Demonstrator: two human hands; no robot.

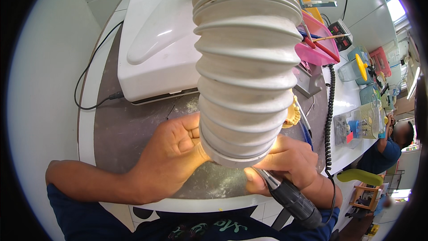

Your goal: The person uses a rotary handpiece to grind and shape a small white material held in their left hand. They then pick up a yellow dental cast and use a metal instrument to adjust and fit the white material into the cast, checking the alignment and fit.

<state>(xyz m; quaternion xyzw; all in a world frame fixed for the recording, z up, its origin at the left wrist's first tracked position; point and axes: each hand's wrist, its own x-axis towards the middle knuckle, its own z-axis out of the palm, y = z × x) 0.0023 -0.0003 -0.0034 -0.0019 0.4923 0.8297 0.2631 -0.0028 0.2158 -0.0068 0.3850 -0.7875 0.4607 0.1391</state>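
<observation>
A thick white corrugated hose (247, 62) hangs down the middle and covers the space between my hands. My left hand (171, 152) is closed at the left of its lower end. The hose hides its fingertips and whatever they grip. On the other side, my right hand (292, 158) is wrapped round a black rotary handpiece (294, 198) with a metal nose. The handpiece slants toward the hose mouth, and its working tip is hidden. A yellowish dental cast (292, 114) lies behind my right hand, partly covered by the hose.
White dust lies on the grey work mat (214, 181). A white machine (156, 40) with a black cable stands at the back left. To the right are a coiled black cord (331, 107), a pink tool tray (318, 40) and a clear box (347, 131). Another person (388, 147) sits farther right.
</observation>
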